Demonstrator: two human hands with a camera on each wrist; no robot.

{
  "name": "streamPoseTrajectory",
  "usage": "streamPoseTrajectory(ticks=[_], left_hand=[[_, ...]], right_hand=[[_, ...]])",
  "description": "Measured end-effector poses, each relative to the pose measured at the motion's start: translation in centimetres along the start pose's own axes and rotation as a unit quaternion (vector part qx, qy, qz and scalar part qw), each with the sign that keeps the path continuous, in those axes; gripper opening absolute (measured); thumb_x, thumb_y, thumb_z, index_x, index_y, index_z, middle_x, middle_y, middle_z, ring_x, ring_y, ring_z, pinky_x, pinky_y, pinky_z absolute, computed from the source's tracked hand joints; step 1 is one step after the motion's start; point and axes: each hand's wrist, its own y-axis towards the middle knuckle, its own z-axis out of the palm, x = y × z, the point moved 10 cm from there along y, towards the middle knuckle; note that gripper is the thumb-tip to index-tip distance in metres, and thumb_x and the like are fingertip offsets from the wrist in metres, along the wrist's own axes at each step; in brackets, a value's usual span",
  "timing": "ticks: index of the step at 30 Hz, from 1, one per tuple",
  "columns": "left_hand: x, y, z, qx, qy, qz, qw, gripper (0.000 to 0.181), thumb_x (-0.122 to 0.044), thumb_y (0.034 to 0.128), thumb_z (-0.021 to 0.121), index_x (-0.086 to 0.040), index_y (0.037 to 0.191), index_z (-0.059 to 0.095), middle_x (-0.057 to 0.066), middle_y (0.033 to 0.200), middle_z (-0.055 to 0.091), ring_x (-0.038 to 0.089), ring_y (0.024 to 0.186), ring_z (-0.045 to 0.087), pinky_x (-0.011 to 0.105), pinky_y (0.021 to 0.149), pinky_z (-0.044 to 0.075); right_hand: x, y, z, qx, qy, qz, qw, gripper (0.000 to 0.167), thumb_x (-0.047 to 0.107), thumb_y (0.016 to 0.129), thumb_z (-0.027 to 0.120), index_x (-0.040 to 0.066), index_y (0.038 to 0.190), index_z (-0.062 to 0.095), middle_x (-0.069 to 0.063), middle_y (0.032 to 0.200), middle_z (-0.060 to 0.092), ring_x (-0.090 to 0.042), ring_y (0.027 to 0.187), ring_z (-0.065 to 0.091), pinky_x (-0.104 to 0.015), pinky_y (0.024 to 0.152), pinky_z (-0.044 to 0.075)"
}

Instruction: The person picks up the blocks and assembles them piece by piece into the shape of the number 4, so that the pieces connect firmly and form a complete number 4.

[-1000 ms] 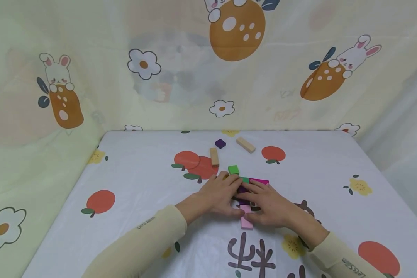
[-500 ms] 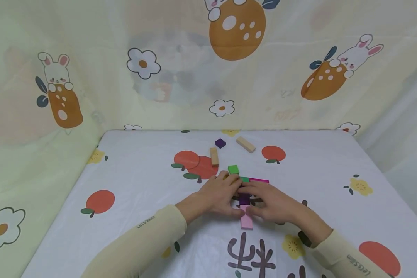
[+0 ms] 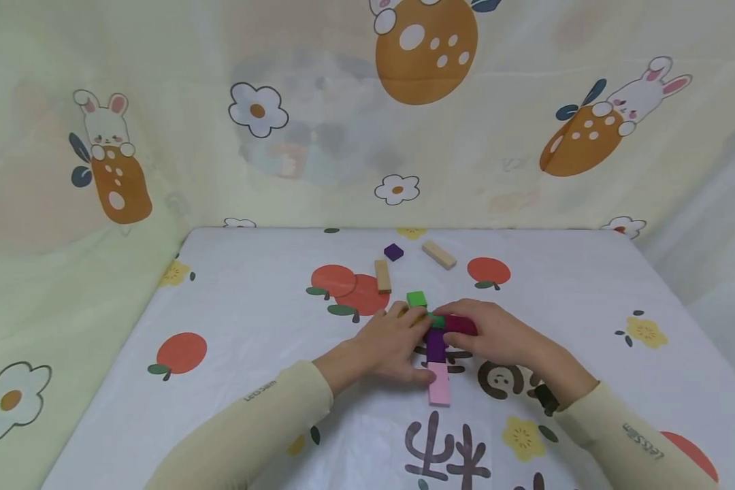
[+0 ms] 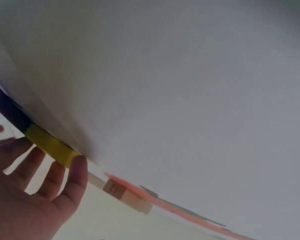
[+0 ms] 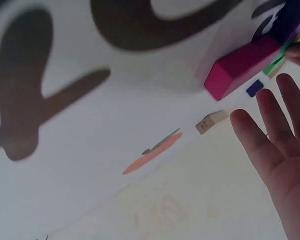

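White counter (image 3: 251, 299) spans the lower frame. Near centre, the left hand (image 3: 386, 347) touches a yellow block (image 4: 49, 143) with spread fingers, its thumb at a pink rectangular block (image 3: 439, 391). A dark purple block (image 3: 436, 348) adjoins the pink one's upper end. Just right of centre, a magenta rectangular block (image 3: 461, 325) lies between the thumb and extended fingers of the right hand (image 3: 502, 333).

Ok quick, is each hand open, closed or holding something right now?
Left hand: open, touching the yellow block.
Right hand: looks open, three fingers straight, near the magenta block.
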Motion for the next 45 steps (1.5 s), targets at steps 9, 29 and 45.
streamPoseTrajectory(ticks=[9, 29, 45], left_hand=[[-0.1, 0.1, -0.1, 0.005, -0.003, -0.004, 1.0000, 0.092, -0.072, 0.0891, 0.055, -0.018, 0.161, 0.037, 0.002, 0.167, 0.034, 0.027, 0.147, 0.036, 0.049, 0.116, 0.041], [-0.1, 0.1, 0.2, 0.006, 0.015, -0.006, 0.9999, 0.091, -0.074, 0.0882, 0.055, -0.020, 0.160, 0.039, 0.001, 0.165, 0.036, 0.026, 0.146, 0.037, 0.047, 0.113, 0.044], [-0.1, 0.1, 0.1, 0.007, 0.009, -0.009, 0.9999, 0.090, -0.073, 0.0881, 0.057, -0.021, 0.160, 0.040, 0.001, 0.164, 0.037, 0.025, 0.146, 0.037, 0.047, 0.114, 0.044]], right_hand=[[-1.5, 2.2, -1.8, -0.029, -0.036, 0.015, 0.9988, 0.048, 0.019, 0.096, 0.070, 0.009, 0.142, 0.060, -0.018, 0.142, 0.062, -0.042, 0.135, 0.054, -0.065, 0.110, 0.043], [-5.9, 7.4, -3.4, -0.047, -0.081, 0.082, 0.9922, 0.057, 0.013, 0.096, 0.065, 0.005, 0.150, 0.050, -0.027, 0.151, 0.050, -0.046, 0.140, 0.047, -0.063, 0.114, 0.039], [-8.6, 9.9, -3.9, -0.032, -0.089, 0.141, 0.9855, 0.063, 0.013, 0.095, 0.059, 0.005, 0.155, 0.042, -0.029, 0.156, 0.043, -0.047, 0.143, 0.042, -0.064, 0.119, 0.032]])
